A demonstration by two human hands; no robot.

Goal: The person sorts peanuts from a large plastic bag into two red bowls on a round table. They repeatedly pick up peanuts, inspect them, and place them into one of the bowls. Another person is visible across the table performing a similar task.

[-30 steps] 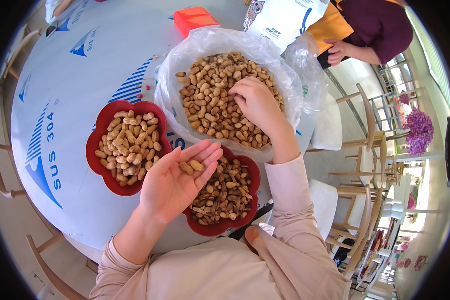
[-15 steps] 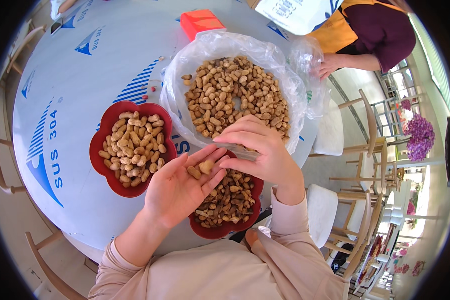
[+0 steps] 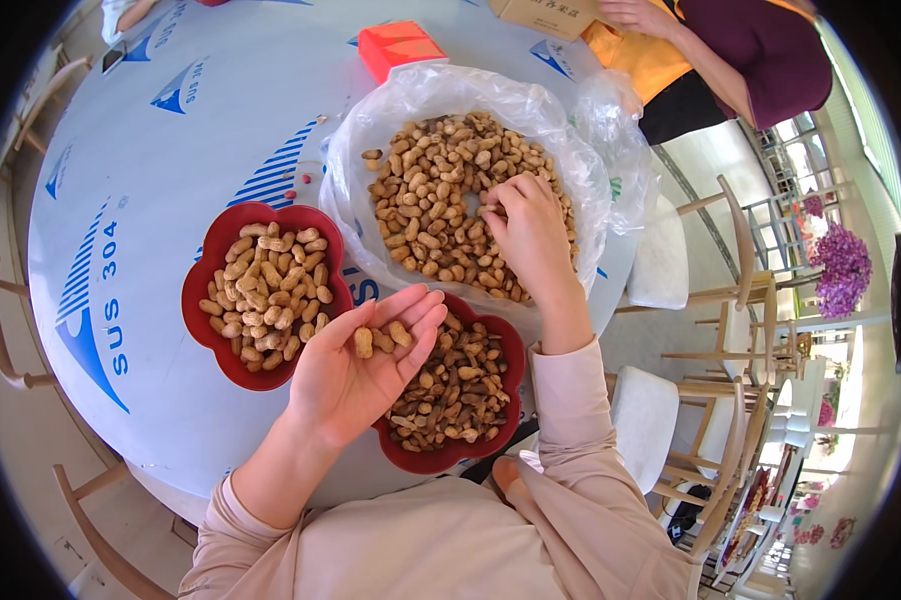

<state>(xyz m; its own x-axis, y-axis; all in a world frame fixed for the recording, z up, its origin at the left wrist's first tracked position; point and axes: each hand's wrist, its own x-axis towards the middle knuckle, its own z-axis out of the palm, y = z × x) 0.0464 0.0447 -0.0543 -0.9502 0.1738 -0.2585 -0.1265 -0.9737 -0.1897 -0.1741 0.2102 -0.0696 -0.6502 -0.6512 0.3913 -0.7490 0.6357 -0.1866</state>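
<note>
My left hand (image 3: 355,375) is held palm up with its fingers loosely curled, several unshelled peanuts (image 3: 382,340) resting in it. It hovers between two red scalloped bowls. The left bowl (image 3: 194,290) holds pale peanuts; the right bowl (image 3: 515,385), partly under my left hand, holds darker, smaller-looking ones. My right hand (image 3: 530,235) reaches into a clear plastic bag (image 3: 355,150) opened wide around a large heap of peanuts (image 3: 435,170). Its thumb and fingers close on a peanut at the heap's surface, partly hidden by the fingers.
A red box (image 3: 400,50) stands behind the bag on the blue-printed table covering (image 3: 170,260). Few reddish bits lie left of the bag. At the far right, a person in an orange apron (image 3: 645,55) stands by a cardboard box (image 3: 545,14). White chairs (image 3: 658,265) line the right side.
My right hand has moved from above my left palm into the peanut heap. The peanuts in my left palm have shifted. The other person's hand has left the bag; a white package is gone from view.
</note>
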